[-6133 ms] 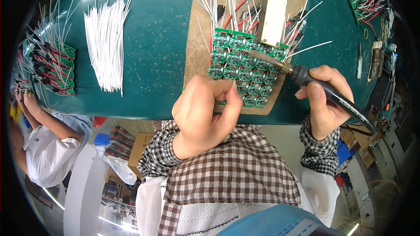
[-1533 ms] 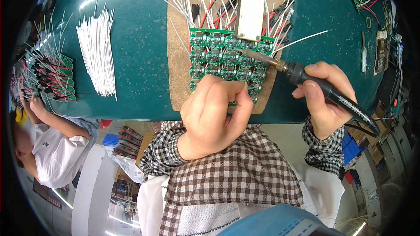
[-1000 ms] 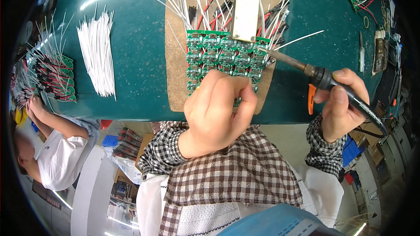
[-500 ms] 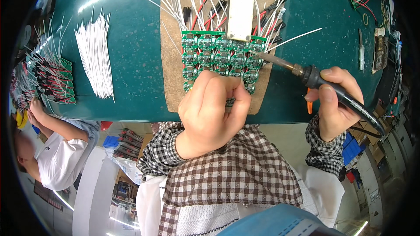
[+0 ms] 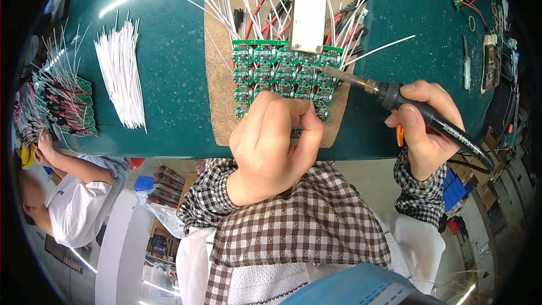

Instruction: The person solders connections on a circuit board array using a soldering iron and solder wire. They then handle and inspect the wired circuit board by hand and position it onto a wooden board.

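Observation:
A green panel of small circuit boards [image 5: 264,76] lies on a brown fibreboard [image 5: 219,107], with white, red and black wires fanning out from its far side. My left hand [image 5: 275,141] is closed over the panel's near edge, thumb and fingers pinched together. Whatever is between those fingertips is hidden. In my right hand [image 5: 432,130] is a black soldering iron [image 5: 389,95], held like a pen from the right. Its tip reaches over the upper right part of the panel; whether it touches cannot be made out. A pale bar [image 5: 309,11] rests across the panel's far edge.
A bundle of white wires [image 5: 121,73] lies on the green mat [image 5: 175,79] at left. More wired boards [image 5: 76,104] sit beyond it, near another person's hands [image 5: 45,147]. At right are a thin white-handled tool [image 5: 467,70] and a worn block [image 5: 489,68].
My right hand has moved slightly left, taking the soldering iron's tip further in over the panel. The panel and fibreboard have shifted a little left. My left hand stays nearly still.

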Demonstrator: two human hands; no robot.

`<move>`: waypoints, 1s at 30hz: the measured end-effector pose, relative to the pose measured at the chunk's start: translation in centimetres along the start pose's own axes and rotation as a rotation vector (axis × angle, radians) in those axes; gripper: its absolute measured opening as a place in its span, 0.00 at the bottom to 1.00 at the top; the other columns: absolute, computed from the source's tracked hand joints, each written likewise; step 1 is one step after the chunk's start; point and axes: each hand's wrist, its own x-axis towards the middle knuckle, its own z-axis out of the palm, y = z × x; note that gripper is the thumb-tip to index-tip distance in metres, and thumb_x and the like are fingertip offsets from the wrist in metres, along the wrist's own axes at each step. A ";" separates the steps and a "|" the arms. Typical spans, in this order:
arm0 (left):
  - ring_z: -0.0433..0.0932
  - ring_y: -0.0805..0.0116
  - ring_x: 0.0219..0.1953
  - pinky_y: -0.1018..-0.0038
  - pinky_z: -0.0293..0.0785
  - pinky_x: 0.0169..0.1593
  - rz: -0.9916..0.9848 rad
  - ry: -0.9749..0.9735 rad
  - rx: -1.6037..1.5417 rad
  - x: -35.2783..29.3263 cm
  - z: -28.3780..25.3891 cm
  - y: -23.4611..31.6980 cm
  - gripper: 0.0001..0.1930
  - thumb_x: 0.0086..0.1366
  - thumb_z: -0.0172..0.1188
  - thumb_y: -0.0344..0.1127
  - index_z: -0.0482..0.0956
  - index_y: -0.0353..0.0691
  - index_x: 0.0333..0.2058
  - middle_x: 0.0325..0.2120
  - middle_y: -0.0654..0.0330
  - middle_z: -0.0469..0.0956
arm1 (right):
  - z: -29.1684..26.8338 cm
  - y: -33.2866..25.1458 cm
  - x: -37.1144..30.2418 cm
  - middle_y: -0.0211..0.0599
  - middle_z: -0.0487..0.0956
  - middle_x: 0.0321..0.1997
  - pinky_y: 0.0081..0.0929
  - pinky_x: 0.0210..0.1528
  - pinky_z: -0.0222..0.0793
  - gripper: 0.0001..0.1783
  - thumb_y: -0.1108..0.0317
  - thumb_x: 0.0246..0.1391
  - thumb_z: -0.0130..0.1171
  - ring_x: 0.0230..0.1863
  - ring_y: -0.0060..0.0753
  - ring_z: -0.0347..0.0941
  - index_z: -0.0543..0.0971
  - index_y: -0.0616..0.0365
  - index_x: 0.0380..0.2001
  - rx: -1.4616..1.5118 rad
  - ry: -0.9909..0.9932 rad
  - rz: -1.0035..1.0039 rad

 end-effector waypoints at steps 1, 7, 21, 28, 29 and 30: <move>0.68 0.68 0.15 0.75 0.64 0.18 -0.012 -0.001 -0.001 0.0 0.0 0.0 0.08 0.42 0.61 0.20 0.72 0.37 0.22 0.16 0.62 0.68 | 0.0 0.0 0.0 0.40 0.77 0.29 0.16 0.26 0.68 0.13 0.75 0.42 0.64 0.23 0.23 0.74 0.77 0.66 0.34 0.000 0.000 0.001; 0.68 0.68 0.15 0.75 0.65 0.19 -0.044 -0.002 0.001 0.3 1.1 -0.3 0.09 0.42 0.62 0.22 0.73 0.39 0.23 0.18 0.62 0.69 | -0.1 -0.3 0.4 0.40 0.77 0.29 0.17 0.27 0.68 0.12 0.75 0.42 0.64 0.23 0.23 0.74 0.77 0.65 0.34 -0.002 -0.012 0.031; 0.70 0.64 0.19 0.73 0.67 0.21 0.025 -0.056 -0.125 0.4 -0.6 0.4 0.10 0.45 0.60 0.19 0.74 0.34 0.28 0.20 0.58 0.71 | -1.4 0.0 -0.2 0.43 0.74 0.32 0.15 0.26 0.69 0.12 0.75 0.47 0.61 0.22 0.25 0.74 0.75 0.68 0.36 0.128 0.112 0.007; 0.69 0.64 0.16 0.73 0.65 0.19 0.141 -0.039 -0.133 0.1 1.1 1.3 0.11 0.43 0.60 0.20 0.73 0.35 0.28 0.19 0.58 0.69 | -1.8 0.0 -0.7 0.44 0.74 0.32 0.16 0.23 0.69 0.12 0.74 0.48 0.60 0.21 0.26 0.74 0.74 0.70 0.35 0.203 0.174 -0.046; 0.69 0.64 0.16 0.73 0.65 0.19 0.140 -0.035 -0.133 0.0 1.2 1.1 0.11 0.43 0.60 0.20 0.73 0.35 0.28 0.19 0.58 0.69 | -2.0 0.1 -0.7 0.44 0.74 0.32 0.16 0.23 0.69 0.12 0.74 0.48 0.60 0.21 0.26 0.74 0.74 0.70 0.35 0.202 0.172 -0.048; 0.68 0.65 0.15 0.73 0.64 0.18 0.133 -0.015 -0.117 0.0 1.4 0.7 0.10 0.42 0.60 0.20 0.73 0.36 0.27 0.19 0.58 0.68 | -2.1 0.2 -0.8 0.44 0.74 0.32 0.16 0.23 0.69 0.12 0.73 0.48 0.60 0.21 0.27 0.74 0.74 0.70 0.36 0.202 0.172 -0.054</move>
